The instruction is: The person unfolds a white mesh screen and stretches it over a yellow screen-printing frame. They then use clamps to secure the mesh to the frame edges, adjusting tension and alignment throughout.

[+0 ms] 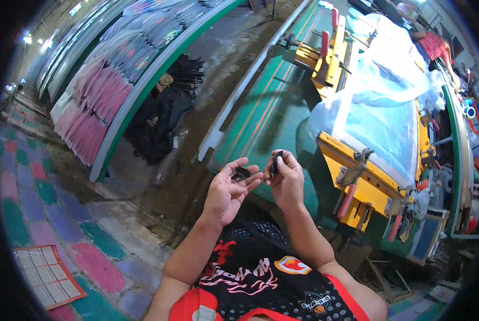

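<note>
Both my hands are raised in front of my chest, close together and near the corner of a green table. My left hand (pixel 230 191) is turned palm up, its fingers curled around a small dark curved piece (pixel 241 174) that lies against them. Beside it, my right hand (pixel 287 181) pinches a small flat black piece (pixel 276 162) between thumb and fingers. The fingertips of the two hands almost meet. Both pieces are too small and partly covered for me to tell their kind.
The long green table (pixel 261 120) carries a yellow metal clamp frame (pixel 351 176) with red handles, holding a mesh screen (pixel 378 128) under clear plastic sheeting. At left stands a rack of pink and white sheets (pixel 97 101). Black cloth (pixel 159 125) lies on the floor near a printed sheet (pixel 49 277).
</note>
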Available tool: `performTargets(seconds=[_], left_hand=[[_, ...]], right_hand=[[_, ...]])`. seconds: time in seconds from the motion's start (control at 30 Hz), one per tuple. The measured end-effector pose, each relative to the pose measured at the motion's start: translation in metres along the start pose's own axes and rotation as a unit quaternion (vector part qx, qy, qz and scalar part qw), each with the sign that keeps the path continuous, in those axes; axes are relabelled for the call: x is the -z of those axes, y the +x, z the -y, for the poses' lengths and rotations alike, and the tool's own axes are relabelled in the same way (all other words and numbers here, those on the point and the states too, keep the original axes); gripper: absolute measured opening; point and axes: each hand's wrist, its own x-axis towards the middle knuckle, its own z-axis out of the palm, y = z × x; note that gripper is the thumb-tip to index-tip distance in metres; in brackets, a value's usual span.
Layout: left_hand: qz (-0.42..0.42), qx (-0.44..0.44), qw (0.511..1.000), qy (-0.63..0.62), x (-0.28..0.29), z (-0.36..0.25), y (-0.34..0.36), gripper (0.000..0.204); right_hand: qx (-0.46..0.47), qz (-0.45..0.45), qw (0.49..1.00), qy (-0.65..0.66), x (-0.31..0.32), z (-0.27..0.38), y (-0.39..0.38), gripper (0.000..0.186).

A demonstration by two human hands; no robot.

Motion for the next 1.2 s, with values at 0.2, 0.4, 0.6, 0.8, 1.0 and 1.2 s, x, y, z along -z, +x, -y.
performTargets(seconds=[0.2,0.4,0.6,0.8,1.0,1.2], left_hand=[[0.030,0.009,0.996,-0.082,0.028,-0.067,0.041,0.059],[-0.010,0.058,0.998,-0.034,0.073,-0.127,0.114,0.029],[-0.068,0.149,0.984,0.069,0.097,-0.170,0.183,0.017],[0.027,0.214,0.969,0.121,0.080,-0.185,0.240,0.018],[0.109,0.266,0.941,0.178,0.057,-0.193,0.302,0.017],[0.151,0.284,0.928,0.188,0.058,-0.210,0.340,0.015]], right_hand=[[0.017,-0.010,1.000,0.004,-0.028,-0.025,0.071,0.013],[-0.003,-0.076,0.996,0.044,-0.074,-0.064,0.148,0.011],[0.041,-0.087,0.993,-0.075,-0.127,-0.088,0.196,0.014],[0.084,-0.173,0.980,-0.051,-0.134,-0.079,0.224,0.017],[0.160,-0.279,0.946,-0.038,-0.128,-0.070,0.247,0.019],[0.220,-0.377,0.889,-0.141,-0.141,-0.080,0.287,0.019]])
